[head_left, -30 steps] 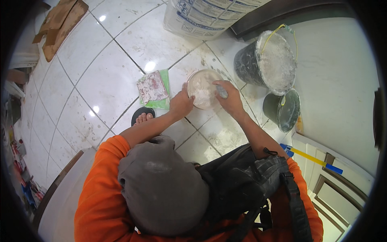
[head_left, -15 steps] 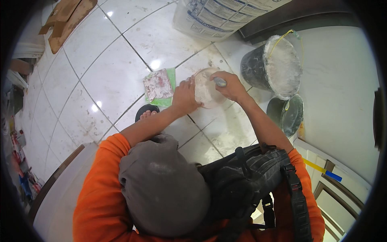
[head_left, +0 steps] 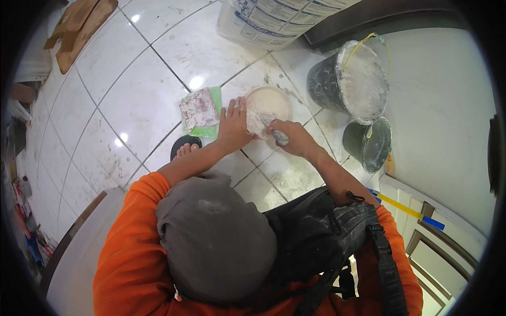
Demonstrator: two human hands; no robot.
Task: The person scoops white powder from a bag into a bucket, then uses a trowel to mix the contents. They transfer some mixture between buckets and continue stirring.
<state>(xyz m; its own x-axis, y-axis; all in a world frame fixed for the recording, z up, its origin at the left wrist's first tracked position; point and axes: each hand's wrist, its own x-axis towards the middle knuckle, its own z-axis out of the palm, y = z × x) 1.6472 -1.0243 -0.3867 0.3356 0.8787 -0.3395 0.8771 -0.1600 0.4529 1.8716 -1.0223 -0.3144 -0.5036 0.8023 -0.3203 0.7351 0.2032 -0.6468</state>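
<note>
A shallow round bowl (head_left: 290, 108) of pale, powdery paste stands on the tiled floor ahead of me. Spread along its left side, the fingers and thumb of my left hand (head_left: 234, 126) hold it around the rim. My right hand (head_left: 296, 138) is closed on the grey handle of what looks like a putty knife (head_left: 281, 138). Its coated blade rests in the paste near the bowl's near right part; the tip is hard to make out. Left of the bowl, a whitish, stained square pad (head_left: 199, 109) lies on a green sheet (head_left: 215, 97).
A dark bucket (head_left: 329, 87) of white material stands to the right, with a smaller dark bucket (head_left: 363, 142) nearer me. A large printed sack (head_left: 263, 23) is beyond the bowl. Cardboard (head_left: 79, 23) lies far left. A yellow-and-blue stick (head_left: 403, 207) lies at the right.
My right hand has drawn the putty knife toward me, from the bowl's far right side to its near part. My left fingers have spread more along the rim. The view has shifted slightly.
</note>
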